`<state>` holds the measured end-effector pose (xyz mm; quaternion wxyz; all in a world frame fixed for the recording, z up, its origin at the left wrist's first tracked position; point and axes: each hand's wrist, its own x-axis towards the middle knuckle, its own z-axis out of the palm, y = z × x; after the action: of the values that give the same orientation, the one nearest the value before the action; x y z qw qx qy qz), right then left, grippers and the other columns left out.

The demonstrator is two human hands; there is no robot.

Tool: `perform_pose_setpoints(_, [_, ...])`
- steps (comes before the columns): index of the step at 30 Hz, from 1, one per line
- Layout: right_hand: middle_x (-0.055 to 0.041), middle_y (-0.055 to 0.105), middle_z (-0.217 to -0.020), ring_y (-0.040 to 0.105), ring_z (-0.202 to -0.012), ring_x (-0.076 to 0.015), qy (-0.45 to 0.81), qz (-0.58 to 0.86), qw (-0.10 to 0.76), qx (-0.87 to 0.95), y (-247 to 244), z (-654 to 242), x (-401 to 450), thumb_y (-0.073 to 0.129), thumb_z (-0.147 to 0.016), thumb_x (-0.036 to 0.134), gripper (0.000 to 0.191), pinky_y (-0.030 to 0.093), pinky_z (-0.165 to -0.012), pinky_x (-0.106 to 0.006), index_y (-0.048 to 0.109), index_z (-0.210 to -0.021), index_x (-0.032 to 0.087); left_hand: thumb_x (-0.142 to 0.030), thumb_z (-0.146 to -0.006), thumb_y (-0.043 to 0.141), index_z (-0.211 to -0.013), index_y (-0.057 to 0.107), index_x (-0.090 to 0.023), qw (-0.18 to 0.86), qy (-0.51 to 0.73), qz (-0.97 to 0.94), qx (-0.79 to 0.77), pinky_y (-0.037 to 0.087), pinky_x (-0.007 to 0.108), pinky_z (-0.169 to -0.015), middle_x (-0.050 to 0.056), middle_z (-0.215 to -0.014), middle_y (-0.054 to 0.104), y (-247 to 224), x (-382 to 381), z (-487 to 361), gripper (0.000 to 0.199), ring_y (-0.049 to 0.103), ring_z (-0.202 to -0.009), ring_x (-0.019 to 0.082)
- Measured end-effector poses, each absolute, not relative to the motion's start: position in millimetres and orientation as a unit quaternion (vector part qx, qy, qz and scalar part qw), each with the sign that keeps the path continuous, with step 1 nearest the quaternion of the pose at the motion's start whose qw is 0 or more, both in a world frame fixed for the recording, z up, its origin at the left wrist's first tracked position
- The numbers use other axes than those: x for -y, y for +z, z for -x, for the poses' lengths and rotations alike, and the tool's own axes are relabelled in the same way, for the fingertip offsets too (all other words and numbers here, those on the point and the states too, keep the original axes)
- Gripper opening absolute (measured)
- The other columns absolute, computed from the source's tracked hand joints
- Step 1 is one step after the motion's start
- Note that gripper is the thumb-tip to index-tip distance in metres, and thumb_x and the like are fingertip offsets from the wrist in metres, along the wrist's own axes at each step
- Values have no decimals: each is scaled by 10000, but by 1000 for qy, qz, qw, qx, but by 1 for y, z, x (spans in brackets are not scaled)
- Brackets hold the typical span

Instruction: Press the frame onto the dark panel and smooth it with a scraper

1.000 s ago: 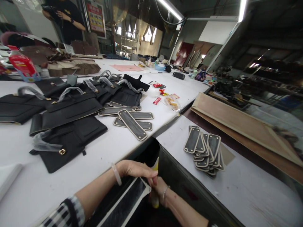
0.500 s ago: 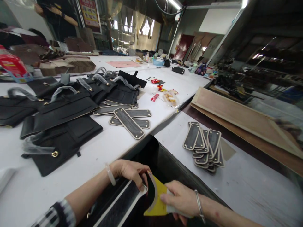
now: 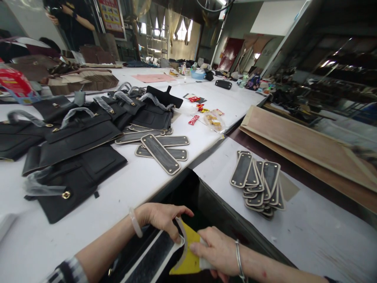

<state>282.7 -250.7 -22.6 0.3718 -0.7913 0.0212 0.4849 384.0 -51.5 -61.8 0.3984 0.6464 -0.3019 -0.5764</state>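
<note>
My left hand (image 3: 166,220) pinches the end of a dark panel with a pale border (image 3: 151,257), its thumb on the panel and its index finger stretched out. A yellow piece with a curved edge (image 3: 190,251) is gripped in my right hand (image 3: 218,251), together with something whitish. The yellow piece's curved edge lies against or very near the panel's end, close to my left fingertips. Black material lies under the panel, partly hidden by my left arm.
Black bags (image 3: 82,133) with wrapped handles cover the left table. Loose bordered strips (image 3: 160,153) lie beside them. More strips are stacked (image 3: 259,184) on the right table, near a large tan board (image 3: 294,145). A person (image 3: 78,23) stands at the back left.
My right hand has moved left with the yellow piece, bringing it closer to the panel's end. My left index finger has stretched out to the right.
</note>
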Motion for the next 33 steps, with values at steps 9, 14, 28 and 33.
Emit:
perform_pose_setpoints(9, [42,517,-447,428,-258,-102,504,781,367,-35,-25,-281,247,386,-902,370,231,324,-257,-162,510,-849,181,-346,-513,838,-1431,377,-195,423,-560,-638,318,515,332,-834,60,-1084,672,-73,51,-384,1038,642,-985,270])
perform_pose_setpoints(14, [46,509,-453,399,-259,-86,492,785,372,-57,-30,-276,243,388,-907,383,270,312,-264,-155,556,-891,173,-315,-532,831,-1426,389,-193,422,-550,-642,328,523,308,-796,50,-1051,700,-77,51,-384,1005,654,-948,255])
perform_pose_setpoints(28, [-1,556,-579,456,-407,-76,446,795,406,-62,-43,-264,230,410,-906,518,427,298,-372,-157,608,-861,142,-238,-527,811,-1461,321,-190,443,-561,-616,331,523,287,-786,47,-1076,686,-89,51,-386,1056,646,-973,250])
perform_pose_setpoints(33, [-42,612,-714,503,-557,-92,409,789,457,-26,-59,-257,232,432,-854,686,597,357,-466,-159,658,-859,133,-203,-496,805,-1453,324,-211,461,-566,-613,303,518,272,-743,52,-1109,665,-92,51,-383,1071,643,-959,247])
